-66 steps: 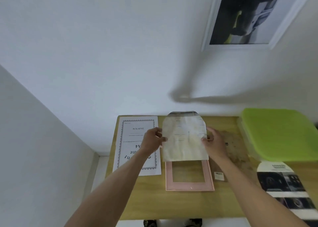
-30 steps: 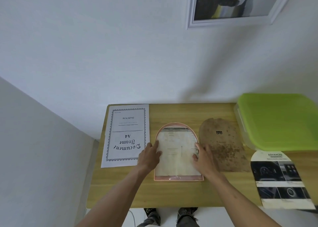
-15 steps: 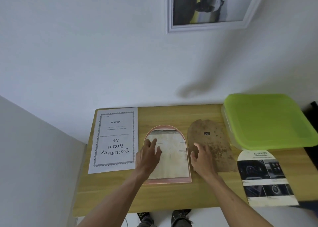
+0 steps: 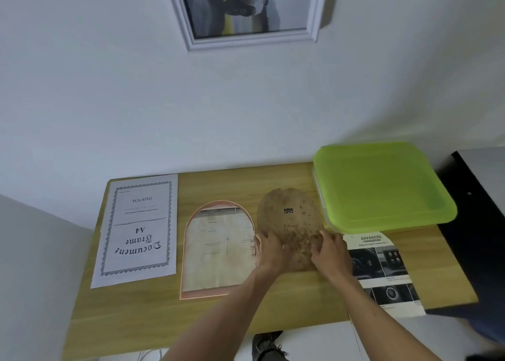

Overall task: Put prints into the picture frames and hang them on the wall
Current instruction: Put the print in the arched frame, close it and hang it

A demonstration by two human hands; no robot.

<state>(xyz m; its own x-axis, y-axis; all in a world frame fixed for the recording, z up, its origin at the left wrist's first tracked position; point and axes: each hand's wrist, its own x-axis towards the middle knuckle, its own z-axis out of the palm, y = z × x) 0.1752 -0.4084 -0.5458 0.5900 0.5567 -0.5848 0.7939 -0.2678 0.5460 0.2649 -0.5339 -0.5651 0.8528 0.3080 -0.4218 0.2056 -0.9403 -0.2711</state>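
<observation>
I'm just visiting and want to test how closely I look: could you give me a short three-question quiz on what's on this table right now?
1. True or false: both hands are on the brown backing board.
2. Which lies nearest the table's left edge? A) green-lidded box B) Document Frame sheet C) arched pink frame
3. Fill in: the print headed "ADVANCED" lies just to the ____ of the right hand.

Key:
1. True; the left hand grips its left edge, the right hand its right edge.
2. B
3. right
</observation>
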